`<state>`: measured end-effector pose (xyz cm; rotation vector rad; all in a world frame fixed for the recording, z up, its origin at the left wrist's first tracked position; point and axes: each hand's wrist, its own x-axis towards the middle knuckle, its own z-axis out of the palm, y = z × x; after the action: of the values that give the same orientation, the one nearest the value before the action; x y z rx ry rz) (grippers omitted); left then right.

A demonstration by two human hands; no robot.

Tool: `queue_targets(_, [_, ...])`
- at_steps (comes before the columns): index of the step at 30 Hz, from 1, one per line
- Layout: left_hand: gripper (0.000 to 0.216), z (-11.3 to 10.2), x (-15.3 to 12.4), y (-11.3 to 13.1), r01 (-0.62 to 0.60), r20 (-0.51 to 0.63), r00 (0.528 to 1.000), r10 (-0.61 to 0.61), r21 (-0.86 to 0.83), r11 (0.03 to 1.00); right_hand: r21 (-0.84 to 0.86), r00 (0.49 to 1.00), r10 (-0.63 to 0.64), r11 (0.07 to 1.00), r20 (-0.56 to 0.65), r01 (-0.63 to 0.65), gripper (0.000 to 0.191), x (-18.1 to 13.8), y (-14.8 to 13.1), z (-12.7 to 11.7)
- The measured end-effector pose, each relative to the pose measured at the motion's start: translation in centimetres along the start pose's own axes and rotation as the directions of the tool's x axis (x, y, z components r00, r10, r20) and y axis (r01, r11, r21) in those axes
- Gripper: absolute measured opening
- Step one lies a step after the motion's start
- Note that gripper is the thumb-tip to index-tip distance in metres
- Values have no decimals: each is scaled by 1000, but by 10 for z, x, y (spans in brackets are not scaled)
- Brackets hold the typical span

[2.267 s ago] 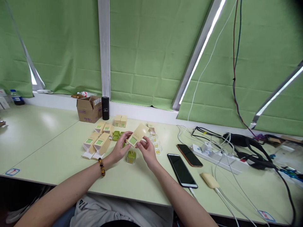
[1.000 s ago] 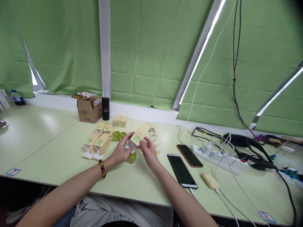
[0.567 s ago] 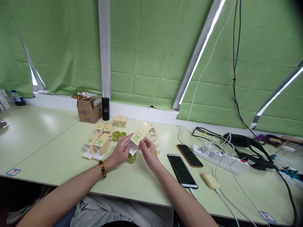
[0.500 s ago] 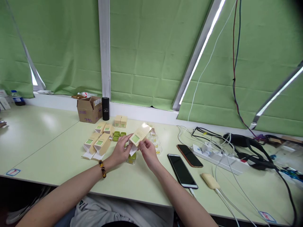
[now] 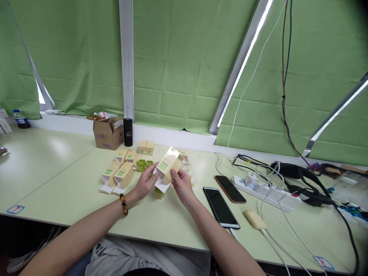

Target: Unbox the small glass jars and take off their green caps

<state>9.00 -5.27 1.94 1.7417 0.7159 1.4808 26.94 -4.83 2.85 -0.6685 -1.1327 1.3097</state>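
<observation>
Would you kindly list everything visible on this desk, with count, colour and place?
carton: 1, beige, green label, held in both hands
green jar: 1, on desk under carton
flat cartons: several, beige, left of hands
brown box: 1, by window
black cylinder: 1, beside brown box
phones: 2, dark, right of hands
power strip: 1, white, far right
left hand: grips carton
right hand: grips carton

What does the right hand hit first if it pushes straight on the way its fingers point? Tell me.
The right hand points up and away, and its fingers already grip the small beige carton. Past that, probably the clear plastic pieces or the open carton behind; depth is unclear.
</observation>
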Motion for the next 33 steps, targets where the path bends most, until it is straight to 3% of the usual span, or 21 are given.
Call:
queue_targets(3, [51,1,2,5,33,12,999,-32,-112,993,-14,1000,-12,1000,-27,12,55,1,-1,-2])
queue_targets(10, [52,1,4,11,86,-36,995,-92,-152,985,-36,991,-45,999,-123,41,52,2,-2,-6])
queue_targets(14, [51,-1,4,8,80,-71,994,-87,-95,992,-132,962,-154,983,-225,127,42,2,-3,-9])
queue_targets(17, [45,-3,4,4,2,-131,991,5,55,998,-247,917,-300,940,-262,237,31,-1,-4,-9])
queue_targets(19, [40,-4,4,4,-61,-167,981,97,204,977,-378,869,-444,860,-219,344,19,-4,-5,-9])
queue_targets(21, [40,-5,3,5,-109,-187,965,183,349,931,-500,810,-580,729,-87,468,10,-8,-6,-9])
queue_targets(25, [47,-5,2,9,-175,-195,934,299,479,860,-568,695,-698,506,173,649,36,-12,-2,-7])
queue_targets(33, [12,-4,2,10,-200,-231,878,418,617,761,-565,656,-735,471,174,677,35,-10,6,-8])
